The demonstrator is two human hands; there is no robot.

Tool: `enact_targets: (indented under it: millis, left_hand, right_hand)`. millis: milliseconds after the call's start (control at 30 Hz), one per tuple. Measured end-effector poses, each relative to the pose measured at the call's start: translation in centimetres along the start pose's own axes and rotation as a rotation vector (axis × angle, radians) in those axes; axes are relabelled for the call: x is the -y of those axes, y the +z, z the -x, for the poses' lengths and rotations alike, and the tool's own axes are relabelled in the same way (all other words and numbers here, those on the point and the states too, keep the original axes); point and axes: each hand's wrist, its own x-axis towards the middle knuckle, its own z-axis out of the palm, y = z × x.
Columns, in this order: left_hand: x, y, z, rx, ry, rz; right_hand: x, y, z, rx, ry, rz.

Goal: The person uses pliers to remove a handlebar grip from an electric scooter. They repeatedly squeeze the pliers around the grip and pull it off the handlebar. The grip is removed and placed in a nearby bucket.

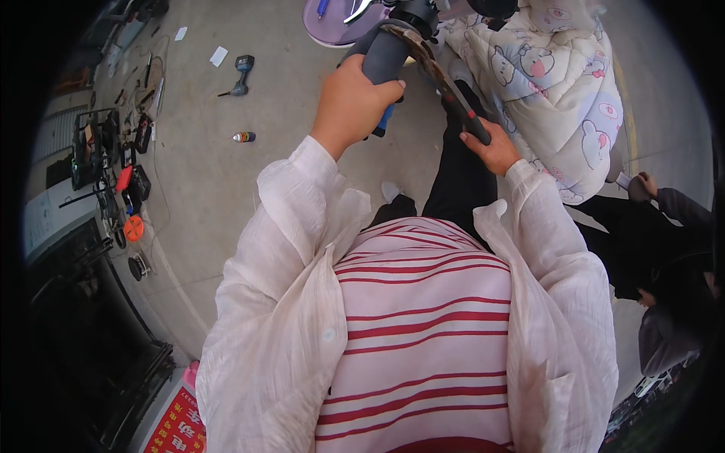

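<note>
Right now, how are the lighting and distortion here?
Head view: the concrete floor is softly lit, without harsh shadows; head view: the yellow floor line curves, fisheye-style; head view: the dark lower-left area shows little detail.

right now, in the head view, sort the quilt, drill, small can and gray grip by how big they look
1. quilt
2. gray grip, partly covered by the left hand
3. drill
4. small can
Nearness to the camera likely enlarges the gray grip.

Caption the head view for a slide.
Left hand grips a thick grey cylinder; right hand holds a dark strip; a power drill lies on the floor.
</note>
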Motion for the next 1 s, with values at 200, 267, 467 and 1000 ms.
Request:
enact_targets:
  millis: [200, 267, 467, 1000]
  left_hand:
    - [-0.5, -0.1, 0.1, 0.024, -0.026, 0.089]
    - [-0.6, 0.1, 0.1, 0.005, -0.018, 0.115]
    - [-1.0, 0.2, 0.1, -0.007, -0.021, 0.134]
    - [-1.2, 0.5, 0.2, -0.021, -0.033, 0.127]
  right_hand:
    - [-0.6, 0.1, -0.3, -0.01, -0.057, -0.009]
    - [-0.8, -0.1, -0.4, 0.01, -0.042, -0.006]
    - [-1.6, -0.1, -0.7, 0.011, -0.08, -0.01]
    - [-3.3, 0.2, -1.6, -0.018, -0.142, -0.009]
